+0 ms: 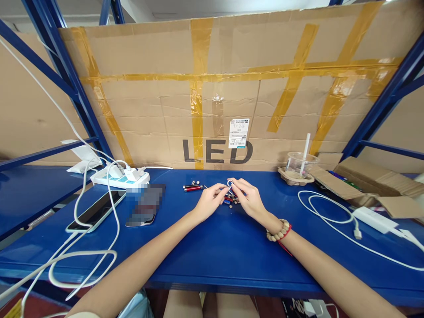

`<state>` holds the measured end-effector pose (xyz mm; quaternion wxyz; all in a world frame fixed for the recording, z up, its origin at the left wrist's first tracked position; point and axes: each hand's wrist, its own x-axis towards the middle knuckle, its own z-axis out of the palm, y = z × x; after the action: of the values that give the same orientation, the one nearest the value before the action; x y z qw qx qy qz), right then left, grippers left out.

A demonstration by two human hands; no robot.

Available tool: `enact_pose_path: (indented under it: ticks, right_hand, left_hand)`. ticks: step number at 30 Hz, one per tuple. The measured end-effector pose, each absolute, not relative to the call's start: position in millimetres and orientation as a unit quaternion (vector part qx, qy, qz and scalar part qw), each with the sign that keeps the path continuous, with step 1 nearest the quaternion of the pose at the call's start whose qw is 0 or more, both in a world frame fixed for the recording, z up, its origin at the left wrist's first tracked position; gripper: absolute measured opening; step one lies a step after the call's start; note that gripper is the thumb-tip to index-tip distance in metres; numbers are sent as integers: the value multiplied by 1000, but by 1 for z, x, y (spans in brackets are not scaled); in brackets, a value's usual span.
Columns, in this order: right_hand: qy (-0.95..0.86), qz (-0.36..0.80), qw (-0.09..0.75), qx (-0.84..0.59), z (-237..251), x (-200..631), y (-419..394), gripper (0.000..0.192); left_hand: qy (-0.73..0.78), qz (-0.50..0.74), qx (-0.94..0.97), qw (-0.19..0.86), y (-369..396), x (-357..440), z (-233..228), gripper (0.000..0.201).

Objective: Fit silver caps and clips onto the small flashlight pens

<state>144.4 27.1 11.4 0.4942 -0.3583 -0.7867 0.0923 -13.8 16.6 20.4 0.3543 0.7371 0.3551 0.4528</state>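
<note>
Over the middle of the blue shelf top, my two hands meet, fingertip close to fingertip. My right hand [249, 198] is closed in a pinch on a small silvery ring [229, 183]. Beside it my left hand [210, 202] pinches too, and what sits between its fingers is too small to make out. Below the fingers lies a pile of small metal pieces [227, 202], red, blue and silvery, partly hidden by the hands. Left of my left hand lie slim red and black metal tubes [192, 188] with small silvery bits behind them.
At left are a white power strip [121, 179], a phone [99, 211], a second, blurred-out phone [145, 207] and looping white cables [115, 225]. A plastic cup with a straw [300, 163], an opened carton [367, 176] and a white adapter [376, 220] stand right. Cardboard [159, 115] closes the back.
</note>
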Motion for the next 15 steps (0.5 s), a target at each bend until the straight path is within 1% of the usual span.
enact_pose_path:
  ticks: [5, 9, 12, 15]
  right_hand:
    - [-790, 85, 489, -359, 11, 144, 28, 30]
    - [-767, 63, 502, -395, 12, 148, 32, 32]
    - [-750, 36, 505, -425, 11, 157, 40, 33]
    - [-758, 6, 461, -461, 9, 167, 49, 34]
  left_hand:
    - [354, 440, 716, 410, 18, -13, 19, 34]
    - [350, 399, 716, 453, 18, -12, 15, 34]
    - [358, 390, 723, 443, 17, -10, 13, 32]
    - [374, 419, 716, 415, 18, -11, 14, 31]
